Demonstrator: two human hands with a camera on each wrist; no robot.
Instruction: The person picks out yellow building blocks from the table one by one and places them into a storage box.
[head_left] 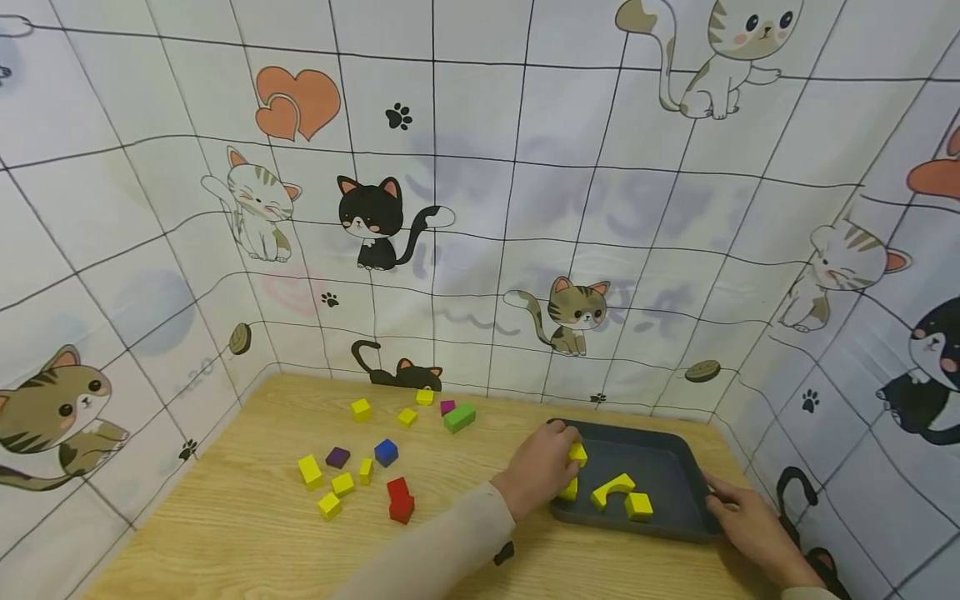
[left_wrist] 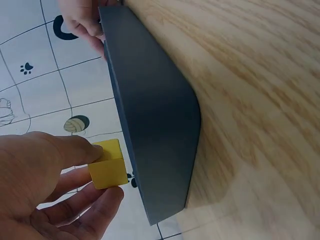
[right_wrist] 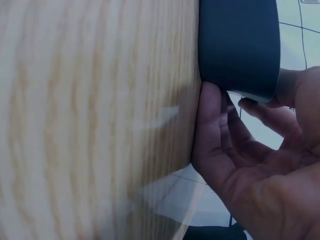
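Observation:
My left hand (head_left: 538, 468) pinches a yellow block (left_wrist: 109, 165) between thumb and fingers, above the left side of a dark grey baking tray (head_left: 675, 467). Inside the tray lie a yellow arch block (head_left: 613, 488), a yellow cube (head_left: 639, 506) and another yellow block (head_left: 569, 490), partly covered by the left hand. My right hand (head_left: 753, 527) grips the tray at its right edge. The right wrist view shows that hand's thumb at the rim and its fingers (right_wrist: 212, 115) low against the tray's side, by the tabletop.
Left of the tray, several yellow blocks (head_left: 310, 472) are scattered on the wooden table (head_left: 247, 533). Among them are red blocks (head_left: 401, 508), a blue cube (head_left: 386, 452), a purple block (head_left: 337, 457), a magenta block (head_left: 447, 407) and a green block (head_left: 460, 418). Cat-patterned curtains (head_left: 480, 208) surround the table.

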